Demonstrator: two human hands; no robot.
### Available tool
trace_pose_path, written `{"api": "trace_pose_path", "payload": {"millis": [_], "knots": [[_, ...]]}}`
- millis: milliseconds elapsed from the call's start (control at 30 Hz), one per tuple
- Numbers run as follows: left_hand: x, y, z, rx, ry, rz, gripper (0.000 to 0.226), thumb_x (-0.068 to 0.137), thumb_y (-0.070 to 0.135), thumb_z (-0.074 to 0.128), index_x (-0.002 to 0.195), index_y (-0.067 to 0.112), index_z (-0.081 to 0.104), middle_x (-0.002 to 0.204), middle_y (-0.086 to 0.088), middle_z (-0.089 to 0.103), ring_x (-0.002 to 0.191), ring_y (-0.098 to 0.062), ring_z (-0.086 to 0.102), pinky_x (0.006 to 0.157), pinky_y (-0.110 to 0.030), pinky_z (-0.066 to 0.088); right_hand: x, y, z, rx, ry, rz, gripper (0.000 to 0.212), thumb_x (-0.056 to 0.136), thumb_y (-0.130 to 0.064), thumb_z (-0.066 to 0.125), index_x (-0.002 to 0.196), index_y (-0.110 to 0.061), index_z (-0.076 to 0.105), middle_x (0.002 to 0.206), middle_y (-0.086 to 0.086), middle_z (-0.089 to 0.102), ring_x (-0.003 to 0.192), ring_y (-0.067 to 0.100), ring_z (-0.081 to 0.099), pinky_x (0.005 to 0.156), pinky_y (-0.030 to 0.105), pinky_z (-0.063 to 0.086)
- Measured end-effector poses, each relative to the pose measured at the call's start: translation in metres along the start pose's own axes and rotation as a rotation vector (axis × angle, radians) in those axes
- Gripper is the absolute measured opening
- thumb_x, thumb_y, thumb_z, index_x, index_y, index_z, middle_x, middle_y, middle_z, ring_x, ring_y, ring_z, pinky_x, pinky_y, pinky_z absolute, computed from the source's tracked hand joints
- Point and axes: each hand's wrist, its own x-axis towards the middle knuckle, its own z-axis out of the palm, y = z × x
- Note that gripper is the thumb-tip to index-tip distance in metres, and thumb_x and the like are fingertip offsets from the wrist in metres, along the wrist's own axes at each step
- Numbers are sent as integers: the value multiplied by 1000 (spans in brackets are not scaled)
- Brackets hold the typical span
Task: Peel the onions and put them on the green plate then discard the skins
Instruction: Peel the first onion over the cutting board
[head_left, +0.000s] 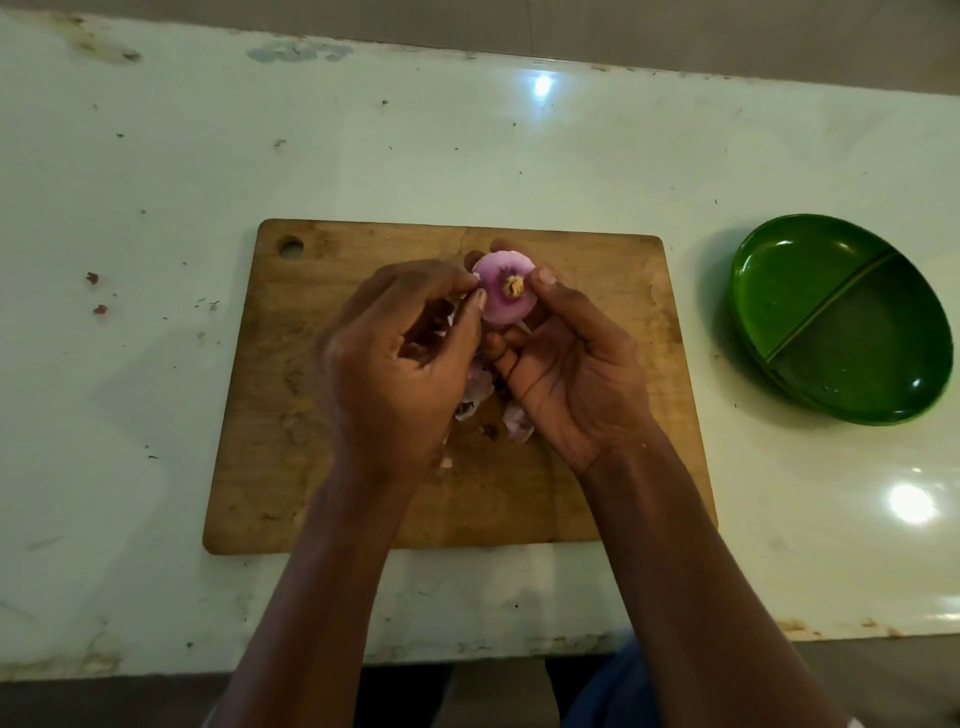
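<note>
A purple onion (501, 288) with its root end facing me is held above the wooden cutting board (311, 467). My right hand (571, 369) grips it from the right, thumb on its side and fingers behind. My left hand (400, 358) pinches at the onion's left edge with thumb and forefinger. Loose onion skins (475, 389) lie on the board under my hands, partly hidden. The green plate (841, 322), divided in two, sits to the right of the board with nothing in it.
The board lies on a pale, stained counter (156, 364) with small skin scraps (96, 293) at the left. The counter's near edge runs below my forearms, and a wall edge borders the back.
</note>
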Motion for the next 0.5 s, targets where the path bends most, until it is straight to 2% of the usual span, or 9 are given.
{"api": "trace_pose_path", "payload": {"millis": [67,167,267,400,500], "knots": [[-1,0,-1,54,-5,64,12,86,7,67,93,-3,69,91,-11,70,83,-18,66,72,-24,54,1,0,0,-44,-17,-20,22,87,-15,54,98,-5,70,109,15,65,104,27,59,89,34,52],[-4,1,0,132,-3,146,12,87,6,67,93,-3,70,89,-12,71,82,-19,66,72,-26,53,1,0,1,-140,-58,-54,23,92,-14,51,105,3,61,105,15,61,99,27,59,86,33,52],[-6,1,1,149,9,147,13,87,7,68,96,-3,70,90,-12,71,81,-19,68,67,-29,56,1,-1,2,-124,-37,-49,24,90,-10,53,107,5,60,101,13,65,95,24,62,84,31,55],[-7,0,1,141,58,123,14,89,9,67,99,0,69,92,-9,72,80,-17,69,63,-31,57,0,0,1,-125,-25,-43,26,88,-6,54,111,6,58,107,16,64,102,26,61,90,34,52],[-6,0,1,135,75,162,15,90,12,66,104,9,60,92,-9,71,81,-16,69,63,-30,57,0,-1,1,-151,-27,-44,22,88,-6,54,106,4,61,104,13,66,100,24,63,88,32,53]]}}
